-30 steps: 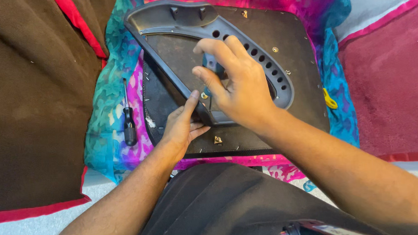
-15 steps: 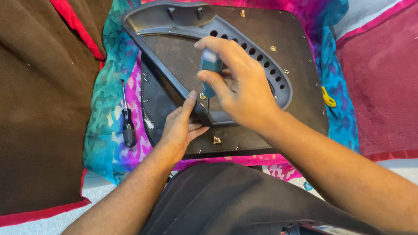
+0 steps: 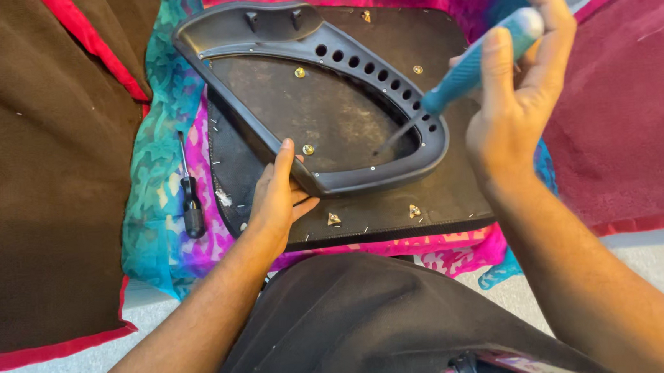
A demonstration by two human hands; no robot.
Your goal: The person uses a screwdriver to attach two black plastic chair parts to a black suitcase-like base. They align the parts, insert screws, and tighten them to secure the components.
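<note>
— Right, starting at the left edge of the bright cloth [image 3: 155,182]: a small black-handled screwdriver [image 3: 191,206] lies there on its own, apart from both hands.

— And beside it?

— The dark seat panel [image 3: 455,194] lies flat on the cloth, and on top of it sits a black plastic frame [image 3: 262,41], curved, with a row of round holes along its far arm. The left hand [image 3: 275,201] is pressed down at the frame's near corner, fingers stretched flat and together, clamped on nothing. It looks like a brace, keeping the frame from sliding on the panel.

— There's some hardware there too?

— Yes, brass-coloured screws and fittings [image 3: 308,149] dot the panel, one just past the left index fingertip and a few along the panel's near edge.

— Now the right side.

— The right hand [image 3: 516,114] is raised over the panel's right edge, fingers and thumb wrapped tight round a blue-handled screwdriver [image 3: 478,58]. Its thin shaft slants down and leftward, the tip inside the frame's right curve; whether it touches the panel, one cannot tell. Held high on the handle like that, it seems angled for reach.
</note>
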